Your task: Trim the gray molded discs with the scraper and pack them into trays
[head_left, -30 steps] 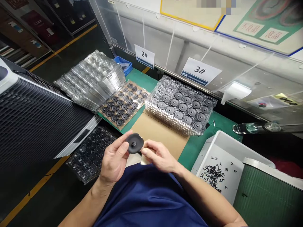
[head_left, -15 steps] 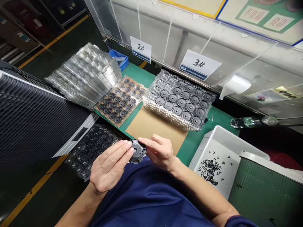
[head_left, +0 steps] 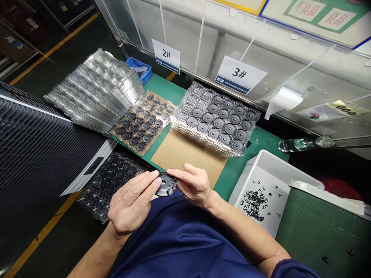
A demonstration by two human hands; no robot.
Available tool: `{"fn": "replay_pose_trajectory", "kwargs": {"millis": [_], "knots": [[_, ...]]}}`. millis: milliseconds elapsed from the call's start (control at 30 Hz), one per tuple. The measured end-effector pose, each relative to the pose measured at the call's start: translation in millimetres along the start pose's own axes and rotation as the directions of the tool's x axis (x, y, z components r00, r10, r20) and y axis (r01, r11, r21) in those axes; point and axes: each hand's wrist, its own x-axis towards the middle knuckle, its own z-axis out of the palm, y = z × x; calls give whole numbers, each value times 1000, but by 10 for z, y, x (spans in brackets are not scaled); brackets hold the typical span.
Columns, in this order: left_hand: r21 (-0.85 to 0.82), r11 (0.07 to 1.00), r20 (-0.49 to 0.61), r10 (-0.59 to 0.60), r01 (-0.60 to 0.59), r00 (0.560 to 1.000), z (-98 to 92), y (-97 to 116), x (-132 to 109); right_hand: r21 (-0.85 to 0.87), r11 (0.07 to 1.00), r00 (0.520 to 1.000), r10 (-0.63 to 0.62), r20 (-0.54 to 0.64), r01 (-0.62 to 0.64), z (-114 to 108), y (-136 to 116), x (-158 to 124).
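Between my two hands, just in front of the blue clothing, is a round black disc part [head_left: 166,184]. My left hand [head_left: 131,204] pinches its left edge between thumb and fingertips. On the opposite edge, my right hand [head_left: 194,186] grips it with thumb and index finger, the other fingers curled in. The disc's face, with a central hole and small features near the rim, is tilted toward me. Beyond the hands lies a brown cardboard sheet [head_left: 188,156] on the green table [head_left: 158,83].
A stack of clear trays [head_left: 218,148] holds black discs; a brown-backed tray [head_left: 127,148] and a lower tray [head_left: 100,193] hold more. Empty clear trays [head_left: 95,90] lean at left. At right, a white bin [head_left: 269,166] holds small black pieces, beside a green ribbed conveyor [head_left: 321,227].
The disc has tilted, so its face looks flatter and more foreshortened. Both hands still hold it. The whole view has shifted slightly.
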Motion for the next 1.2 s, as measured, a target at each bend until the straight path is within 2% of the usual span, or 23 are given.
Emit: {"fn": "replay_pose_trajectory", "kwargs": {"millis": [233,333,467,600,667,767,833,867,900,933,967,1033,1067,1100,1133,1200], "knots": [[-39,996,-28,-84,83,996,40,78,67,174,981,997,79,17,-80,22,-22,2],[-43,994,-38,-103,101,994,32,134,113,291,947,990,142,0,-136,46,-68,22],[-50,991,-34,-123,121,992,14,189,132,391,896,976,212,45,-213,41,-127,49],[-62,965,-4,-257,257,966,40,155,116,398,870,957,257,134,-289,66,-94,0],[-95,926,69,-360,365,930,90,85,75,328,857,916,347,202,-397,123,16,-75],[-155,830,202,-504,536,840,214,-41,-20,183,809,823,513,246,-559,246,355,-246],[-218,720,292,-596,659,748,304,-97,-76,85,761,755,611,237,-643,324,676,-407],[-259,654,334,-630,711,701,341,-113,-93,27,721,707,670,226,-692,355,849,-505],[-300,609,352,-644,734,679,367,-124,-100,-35,667,647,733,210,-745,379,1021,-612],[-340,611,336,-631,714,700,381,-135,-97,-96,602,580,794,185,-793,396,1186,-728],[-364,669,281,-585,648,761,379,-151,-84,-152,530,510,846,154,-834,407,1337,-848],[-327,867,105,-362,376,926,332,-220,-33,-241,383,375,924,81,-892,415,1585,-1082],[-284,936,35,-205,206,978,290,-280,3,-270,315,315,948,42,-910,415,1678,-1188],[-254,966,-3,-50,47,999,240,-358,43,-290,250,261,965,0,-924,414,1748,-1284],[-246,966,-21,78,-81,997,187,-452,86,-303,190,213,976,-45,-934,413,1798,-1370],[-282,930,-21,238,-234,971,86,-672,176,-311,77,128,981,-146,-947,416,1840,-1522]]}}
